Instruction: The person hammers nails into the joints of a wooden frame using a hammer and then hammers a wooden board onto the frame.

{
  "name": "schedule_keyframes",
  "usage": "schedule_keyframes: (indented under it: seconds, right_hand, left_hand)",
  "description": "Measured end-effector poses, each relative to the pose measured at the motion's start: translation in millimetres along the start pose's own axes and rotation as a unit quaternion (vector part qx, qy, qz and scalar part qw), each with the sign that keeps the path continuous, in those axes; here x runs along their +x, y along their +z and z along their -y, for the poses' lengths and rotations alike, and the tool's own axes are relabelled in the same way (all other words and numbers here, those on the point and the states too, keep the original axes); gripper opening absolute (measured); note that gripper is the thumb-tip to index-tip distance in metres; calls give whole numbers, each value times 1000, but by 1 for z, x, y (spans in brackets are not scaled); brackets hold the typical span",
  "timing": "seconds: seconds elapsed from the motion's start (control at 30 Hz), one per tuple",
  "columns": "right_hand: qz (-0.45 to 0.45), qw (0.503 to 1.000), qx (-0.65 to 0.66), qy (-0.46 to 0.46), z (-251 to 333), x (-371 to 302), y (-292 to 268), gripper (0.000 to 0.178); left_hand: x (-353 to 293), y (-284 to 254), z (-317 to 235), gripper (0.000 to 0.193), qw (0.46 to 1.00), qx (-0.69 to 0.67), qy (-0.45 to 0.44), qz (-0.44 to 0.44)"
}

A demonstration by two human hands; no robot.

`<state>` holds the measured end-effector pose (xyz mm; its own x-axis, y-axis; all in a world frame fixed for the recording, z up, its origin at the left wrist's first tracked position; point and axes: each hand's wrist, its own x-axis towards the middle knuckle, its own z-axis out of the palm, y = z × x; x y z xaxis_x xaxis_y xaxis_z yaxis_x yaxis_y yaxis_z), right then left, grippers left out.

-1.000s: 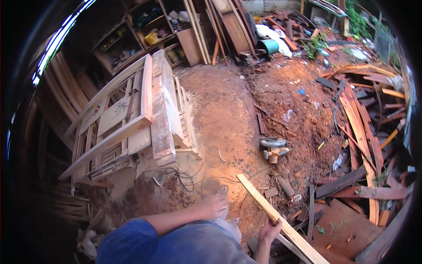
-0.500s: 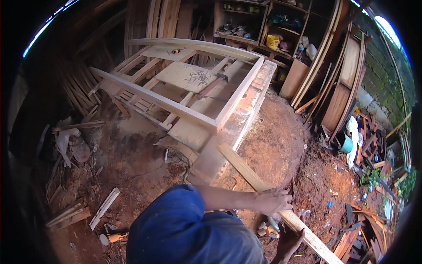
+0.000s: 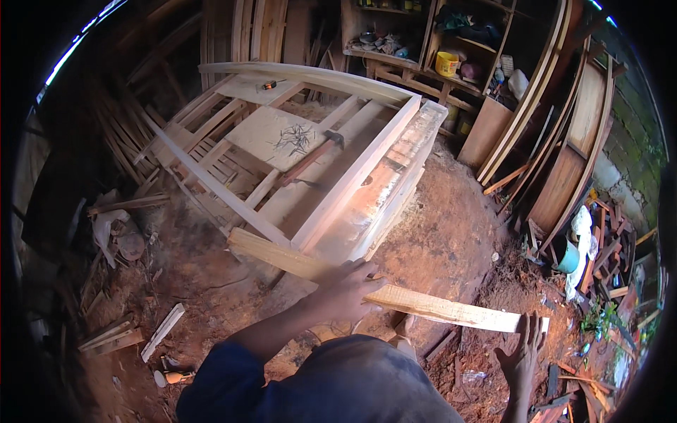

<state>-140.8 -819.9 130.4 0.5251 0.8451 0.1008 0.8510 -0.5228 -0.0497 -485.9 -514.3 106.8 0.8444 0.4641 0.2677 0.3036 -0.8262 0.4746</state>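
A long pale wooden plank (image 3: 451, 310) lies across in front of me, its left end against the near corner of a wooden frame (image 3: 360, 180). My left hand (image 3: 347, 290) is closed around the plank near its middle. At the plank's right end, my right hand (image 3: 522, 356) touches the wood with stretched fingers, thumb apart. Inside the frame, a board (image 3: 257, 137) bears a heap of nails (image 3: 295, 138). Beside it lies a hammer (image 3: 310, 158) with a reddish handle. A small orange and black tool (image 3: 269, 85) rests farther back.
The frame lies on a wooden workbench (image 3: 405, 158). Shelves with a yellow bucket (image 3: 446, 64) stand behind it. Tall boards (image 3: 575, 148) lean at the right, near a teal bucket (image 3: 566, 255) and scrap wood (image 3: 606, 233). Offcuts (image 3: 162, 331) lie on the dirt floor at left.
The plank has swung from slanting down to the right to lying nearly across, its left end now at the frame's corner. My left hand moved left; my right hand moved right to the plank's end.
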Motion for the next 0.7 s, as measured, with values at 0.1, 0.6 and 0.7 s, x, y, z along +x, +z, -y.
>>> schedule_keyframes:
  seconds: [0.1, 0.6, 0.7]
  right_hand:
    - [-1, 990, 54, -129, -47, 107, 40, 85]
    - [52, 801, 277, -528, 218, 512, 140, 59]
    - [13, 791, 268, -550, 288, 550, 145, 59]
  left_hand:
    - [36, -1, 17, 54, 998, 50, -41, -11]
    - [41, -108, 290, 57, 867, 324, -373, -69]
    - [43, -135, 347, 58, 832, 349, -425, -77]
